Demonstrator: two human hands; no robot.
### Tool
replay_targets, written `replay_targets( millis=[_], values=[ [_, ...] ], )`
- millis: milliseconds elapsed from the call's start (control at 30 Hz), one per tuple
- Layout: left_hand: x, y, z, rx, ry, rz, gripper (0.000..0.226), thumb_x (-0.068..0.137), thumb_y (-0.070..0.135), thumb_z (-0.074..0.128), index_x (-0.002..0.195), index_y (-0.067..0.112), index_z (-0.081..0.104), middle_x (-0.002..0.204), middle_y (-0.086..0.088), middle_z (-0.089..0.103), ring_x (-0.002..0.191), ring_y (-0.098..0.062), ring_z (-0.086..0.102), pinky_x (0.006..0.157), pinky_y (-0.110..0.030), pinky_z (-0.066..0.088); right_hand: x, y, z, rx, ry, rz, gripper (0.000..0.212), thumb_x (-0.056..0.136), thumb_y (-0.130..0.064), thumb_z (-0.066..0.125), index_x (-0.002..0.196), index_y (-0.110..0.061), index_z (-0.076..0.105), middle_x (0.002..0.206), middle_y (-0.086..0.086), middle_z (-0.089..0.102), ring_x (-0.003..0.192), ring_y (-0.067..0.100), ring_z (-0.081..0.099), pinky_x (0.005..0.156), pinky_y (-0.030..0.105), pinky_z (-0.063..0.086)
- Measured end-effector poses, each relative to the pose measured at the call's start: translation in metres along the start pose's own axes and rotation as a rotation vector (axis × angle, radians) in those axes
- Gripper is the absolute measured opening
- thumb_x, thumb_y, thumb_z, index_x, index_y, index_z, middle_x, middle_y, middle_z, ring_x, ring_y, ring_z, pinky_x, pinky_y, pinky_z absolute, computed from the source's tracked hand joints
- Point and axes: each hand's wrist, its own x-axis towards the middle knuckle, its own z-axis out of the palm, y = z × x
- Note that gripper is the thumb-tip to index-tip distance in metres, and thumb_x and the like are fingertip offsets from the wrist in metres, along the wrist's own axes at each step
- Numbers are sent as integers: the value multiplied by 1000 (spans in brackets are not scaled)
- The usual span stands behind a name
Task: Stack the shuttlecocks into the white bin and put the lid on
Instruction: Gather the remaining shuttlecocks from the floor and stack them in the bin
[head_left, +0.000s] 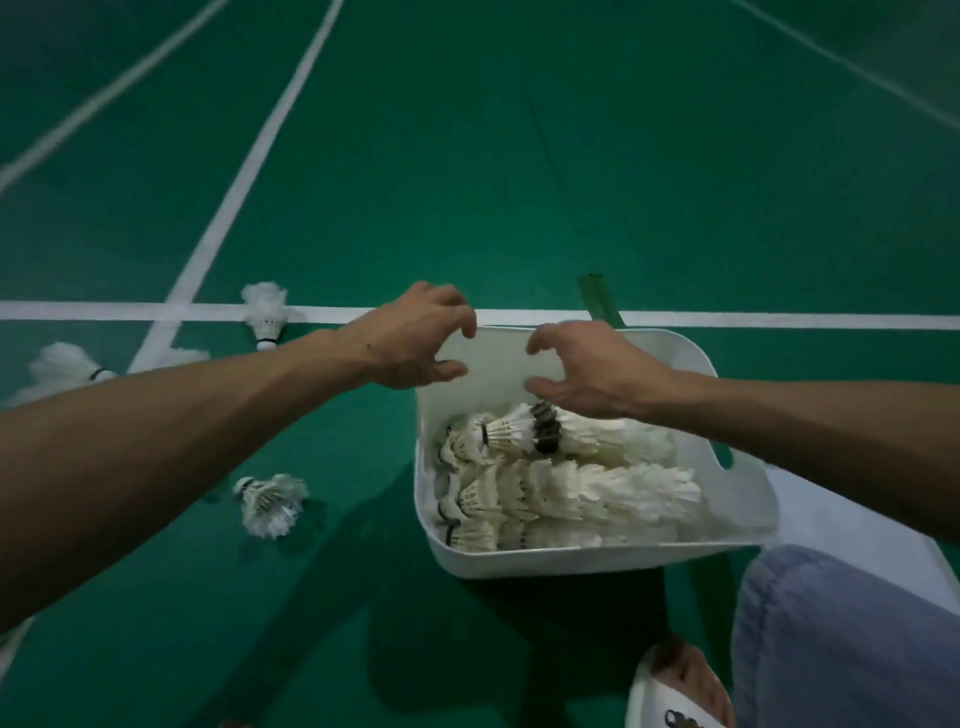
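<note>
Open floor (519, 156) beyond bin (748, 499).

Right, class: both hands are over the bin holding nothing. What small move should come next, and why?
Probably the left hand should reach for the shuttlecocks on the white line, the nearest to it. Three lots lie on the floor outside the white bin, so stacking isn't finished.

Illumination is dim and even. A soft, dark shadow lies on the green floor (467, 649) below the white bin (597, 558), lower centre. Wide-angle distortion bends the court lines (291, 104) toward the frame edges. The shuttlecock (62, 366) at the left edge is blurred.
</note>
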Motion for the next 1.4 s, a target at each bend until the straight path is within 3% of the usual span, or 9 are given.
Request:
replay_targets(
  millis=[333, 533, 667, 833, 933, 1033, 1133, 1267, 1400],
  values=[
    [-111, -117, 35, -138, -310, -390, 61, 84, 47, 65, 135, 22, 43, 139, -11, 40, 123, -27, 44, 106, -33, 35, 120, -110, 23, 32, -50, -218, 45, 90, -36, 62, 129, -16, 52, 128, 8, 58, 114, 24, 54, 98, 35, 44],
    [-152, -154, 89, -394, -504, -283, 103, 52, 73, 73, 140, 50, 25, 151, 3, 32, 136, -20, 32, 114, -41, 26, 190, -122, 66, -78, -305, -84, 65, 84, -40, 70, 139, -17, 42, 132, 12, 54, 100, 28, 58, 80, 28, 46],
    [-155, -152, 120, -265, -687, -161, 102, 64, 34, 86, 144, 45, 24, 146, -1, 33, 131, -24, 33, 109, -35, 26, 220, -118, 85, -92, -382, 4, 71, 83, -41, 71, 141, -18, 37, 125, 12, 51, 71, 18, 53, 57, 29, 50],
    [-159, -161, 131, -421, -419, -305, 71, 80, 20, 75, 139, 32, 37, 121, -1, 59, 94, -15, 58, 83, -22, 41, 240, -111, 100, -121, -479, 103, 75, 83, -31, 72, 145, -21, 32, 143, 12, 38, 103, 28, 49, 75, 41, 58],
    [-168, -162, 128, -497, -344, -328, 86, 83, 17, 71, 144, 45, 18, 133, -2, 49, 98, -20, 58, 91, -31, 45, 248, -113, 101, -261, -455, 97, 70, 85, -28, 70, 145, -20, 34, 139, 15, 43, 111, 30, 49, 77, 33, 51],
    [-175, -167, 121, -465, -246, -380, 61, 84, 20, 69, 135, 37, 39, 131, 1, 46, 101, -16, 55, 96, -34, 44, 249, -114, 103, -360, -497, 93, 62, 88, -26, 67, 142, -10, 39, 141, 14, 45, 123, 30, 48, 81, 33, 47],
    [-182, -175, 108, -311, -114, -433, 36, 81, 32, 72, 114, 27, 58, 118, 6, 56, 105, -13, 52, 94, -30, 40, 251, -114, 108, -381, -567, 97, 52, 87, -24, 69, 132, -3, 52, 133, 16, 53, 116, 31, 56, 73, 34, 55],
    [-195, -180, 94, -68, -154, -436, 39, 77, 54, 68, 111, 36, 61, 122, 16, 59, 120, -9, 43, 104, -34, 22, 249, -115, 109, -333, -540, 67, 46, 83, -27, 72, 122, -5, 63, 118, 14, 62, 95, 28, 66, 54, 28, 56],
    [-204, -181, 88, -11, -303, -444, 38, 81, 56, 63, 115, 40, 60, 125, 19, 58, 123, -6, 44, 104, -38, 22, 248, -122, 108, -309, -434, -4, 43, 81, -34, 73, 114, -5, 68, 111, 11, 69, 85, 26, 68, 68, 31, 58]
  ],
)
